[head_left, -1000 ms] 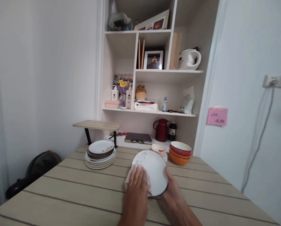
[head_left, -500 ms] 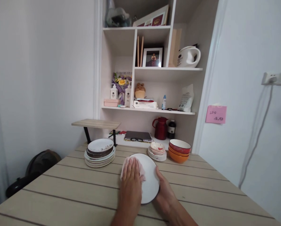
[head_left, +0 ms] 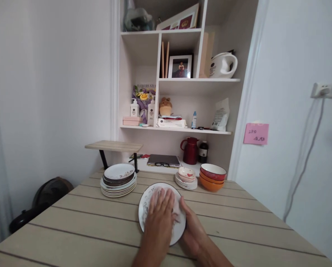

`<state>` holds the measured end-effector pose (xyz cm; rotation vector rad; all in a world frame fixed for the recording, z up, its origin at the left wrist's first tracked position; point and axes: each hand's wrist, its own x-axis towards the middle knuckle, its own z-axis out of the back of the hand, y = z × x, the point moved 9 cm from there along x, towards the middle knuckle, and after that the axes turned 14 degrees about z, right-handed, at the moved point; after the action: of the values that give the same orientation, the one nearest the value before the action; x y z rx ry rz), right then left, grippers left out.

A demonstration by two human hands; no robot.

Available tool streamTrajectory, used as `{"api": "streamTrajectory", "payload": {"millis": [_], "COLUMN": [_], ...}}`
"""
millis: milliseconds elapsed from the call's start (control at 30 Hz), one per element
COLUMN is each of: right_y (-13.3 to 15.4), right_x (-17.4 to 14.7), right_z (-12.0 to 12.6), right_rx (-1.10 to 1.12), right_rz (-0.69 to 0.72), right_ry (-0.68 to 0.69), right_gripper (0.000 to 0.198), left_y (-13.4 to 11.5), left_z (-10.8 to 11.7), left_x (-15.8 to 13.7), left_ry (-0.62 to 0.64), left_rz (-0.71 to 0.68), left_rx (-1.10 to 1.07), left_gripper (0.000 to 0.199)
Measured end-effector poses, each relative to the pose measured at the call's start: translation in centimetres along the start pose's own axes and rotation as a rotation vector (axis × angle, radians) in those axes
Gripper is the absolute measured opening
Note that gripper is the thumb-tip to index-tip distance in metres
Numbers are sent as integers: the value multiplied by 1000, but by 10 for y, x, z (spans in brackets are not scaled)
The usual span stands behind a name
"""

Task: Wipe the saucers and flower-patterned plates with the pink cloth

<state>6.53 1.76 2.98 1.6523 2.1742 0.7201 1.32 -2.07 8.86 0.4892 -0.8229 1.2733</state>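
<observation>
Between my hands is a white round plate [head_left: 144, 211] with a dark rim and a grey leafy pattern, tilted toward me over the table. My left hand [head_left: 160, 218] lies on its face, fingers stretched out and pressing a pale pink cloth [head_left: 177, 208] against it. Most of the cloth is hidden under those fingers. At the plate's right edge, my right hand [head_left: 193, 226] grips the rim, thumb at the side and the other fingers behind, mostly out of sight.
Stacked plates [head_left: 118, 183] stand at the back left beside a small raised shelf [head_left: 114, 146]. Small bowls [head_left: 186, 173] on saucers and a stack of red and orange bowls [head_left: 212, 178] are at the back right. Behind are a red jug [head_left: 190, 151] and a laptop [head_left: 163, 160].
My left hand has slid right across the plate with the cloth, uncovering the pattern on the left. The plate has shifted slightly left, still in my right hand.
</observation>
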Motion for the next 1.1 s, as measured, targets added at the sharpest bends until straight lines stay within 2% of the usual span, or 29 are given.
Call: {"api": "streamTrajectory", "payload": {"millis": [100, 233, 300, 433, 500, 600, 700, 800, 867, 933, 1033, 1100], "right_y": [7, 30, 38, 40, 39, 44, 58, 68, 64, 50, 20, 4], "right_x": [5, 11, 13, 10, 7, 5, 6, 6, 5, 2, -5, -9], "right_z": [-1, 15, 22, 19, 15, 9, 8, 10, 8, 5, 2, -2], "right_rx": [36, 35, 49, 92, 105, 134, 151, 152, 136, 97, 12, -26], "right_rz": [21, 97, 106, 77, 62, 80, 159, 235, 219, 138, -22, -75], "right_ry": [33, -8, -37, -28, -25, -7, 3, -22, -27, -35, -64, -56], "right_gripper": [58, 69, 70, 60, 58, 58, 55, 50, 50, 52, 56, 54], "left_y": [16, 8, -6, -37, -39, -29, -18, -18, -19, -22, -23, -17], "left_z": [-5, -9, -7, 6, 17, 28, 33, 30, 22, 17, 16, 13], "left_x": [1, -13, -20, -30, -30, -27, -27, -29, -29, -31, -34, -32], "left_ry": [-82, -139, -125, -52, -74, -154, -246, -233, -128, -41, -15, -6], "left_rz": [135, 171, 96, -186, -218, -132, -37, -43, -58, -111, -183, -164], "left_rx": [89, 78, 42, -39, -79, -130, -154, -169, -195, -238, -282, -281], "left_gripper": [70, 80, 79, 67, 61, 51, 36, 31, 31, 35, 44, 51]}}
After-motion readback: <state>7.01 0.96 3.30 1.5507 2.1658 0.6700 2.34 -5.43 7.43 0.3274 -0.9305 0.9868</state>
